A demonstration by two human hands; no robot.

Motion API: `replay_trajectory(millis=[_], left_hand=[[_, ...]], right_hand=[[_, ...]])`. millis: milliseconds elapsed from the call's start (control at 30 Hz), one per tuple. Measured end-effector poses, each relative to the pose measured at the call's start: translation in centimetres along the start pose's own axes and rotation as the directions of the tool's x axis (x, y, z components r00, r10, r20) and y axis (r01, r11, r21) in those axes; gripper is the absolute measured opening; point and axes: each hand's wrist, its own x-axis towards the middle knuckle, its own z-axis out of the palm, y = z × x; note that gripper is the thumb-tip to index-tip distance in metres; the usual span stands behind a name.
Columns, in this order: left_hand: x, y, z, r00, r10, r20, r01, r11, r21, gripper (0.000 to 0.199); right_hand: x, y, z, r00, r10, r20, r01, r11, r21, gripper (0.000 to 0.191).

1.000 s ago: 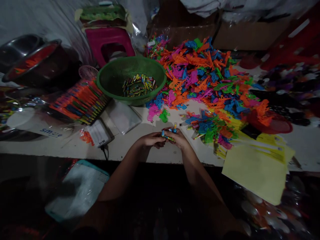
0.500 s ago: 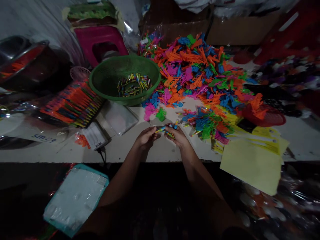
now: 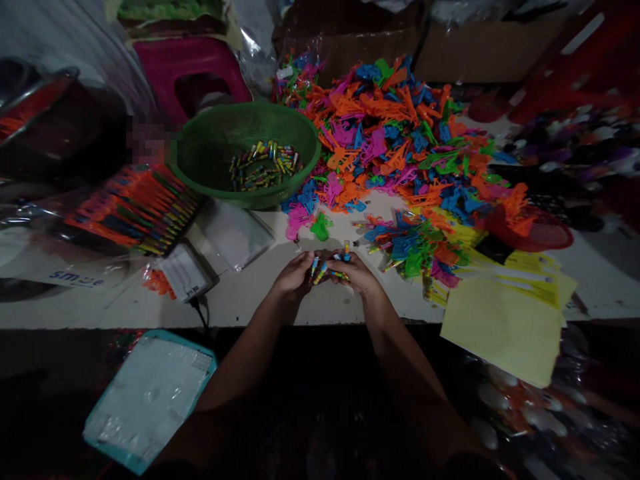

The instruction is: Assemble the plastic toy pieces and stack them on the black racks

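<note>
Short tubes (image 3: 321, 272): between both hands; one could slip, since several share each grip.
Left hand (image 3: 294, 273): half curled, fingers pinching tubes (exact count unclear).
Right hand (image 3: 358, 272): partly closed around more, one upright.
Colored cluster (image 3: 409, 248): just right of the right hand; a dropped tube might roll into it.
Green basket (image 3: 250, 199): beyond the left hand, loose tubes inside.
Red basket (image 3: 554, 235): far right of the right hand, orange pieces at its rim.
</note>
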Motion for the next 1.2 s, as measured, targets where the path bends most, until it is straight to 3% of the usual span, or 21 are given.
replay_trajectory(millis=[133, 233, 333, 433, 600, 733, 833, 900, 967, 1133, 1200], left_hand=[[-0.5, 0.9, 0.0, 0.996, -0.091, 0.006, 0.088, 0.982, 0.170, 0.053], [-0.7, 1.2, -0.3, 0.997, -0.079, -0.004, 0.078, 0.964, 0.255, 0.046], [-0.7, 0.8, -0.3, 0.999, 0.001, -0.038, 0.005, 0.987, 0.162, 0.036], [-0.7, 0.2, 0.0, 0.996, 0.090, -0.002, -0.089, 0.993, 0.072, 0.035], [-0.5, -0.2, 0.3, 0.984, 0.151, 0.092, -0.173, 0.935, 0.309, 0.036], [-0.2, -0.3, -0.1, 0.974, 0.224, 0.041, -0.210, 0.813, 0.544, 0.037], [-0.2, -0.2, -0.2, 0.946, 0.323, -0.002, -0.204, 0.603, 0.771, 0.030], [-0.2, 0.0, -0.1, 0.926, 0.376, 0.024, -0.220, 0.487, 0.845, 0.022], [-0.3, 0.3, 0.1, 0.913, 0.401, 0.069, -0.253, 0.428, 0.868, 0.016], [-0.4, -0.1, 0.6, 0.932, 0.293, 0.212, -0.298, 0.292, 0.909, 0.013], [-0.5, -0.9, 1.1, 0.946, 0.253, 0.201, -0.266, 0.256, 0.929, 0.016]], right_hand=[[0.2, 0.3, 0.3, 0.998, -0.026, -0.048, 0.020, 0.993, -0.114, 0.031], [0.3, 0.2, 0.3, 0.991, -0.032, -0.130, 0.025, 0.998, -0.055, 0.032], [0.4, -0.1, 0.1, 0.975, -0.028, -0.222, 0.052, 0.994, 0.100, 0.031], [0.4, -0.5, -0.2, 0.968, -0.007, -0.252, 0.056, 0.980, 0.189, 0.028], [0.5, 0.0, 0.0, 0.973, -0.048, -0.225, 0.083, 0.985, 0.149, 0.026], [0.8, 1.1, 0.1, 0.972, -0.134, -0.191, 0.129, 0.991, -0.035, 0.026], [0.9, 1.5, 0.3, 0.969, -0.175, -0.174, 0.147, 0.976, -0.163, 0.029], [0.9, 1.6, 0.5, 0.959, -0.198, -0.203, 0.161, 0.970, -0.185, 0.031], [1.0, 1.6, 0.7, 0.942, -0.212, -0.261, 0.165, 0.968, -0.190, 0.034], [1.4, 1.6, 0.9, 0.906, -0.229, -0.357, 0.175, 0.969, -0.176, 0.036], [1.5, 1.6, 1.0, 0.891, -0.277, -0.359, 0.210, 0.954, -0.215, 0.035]])
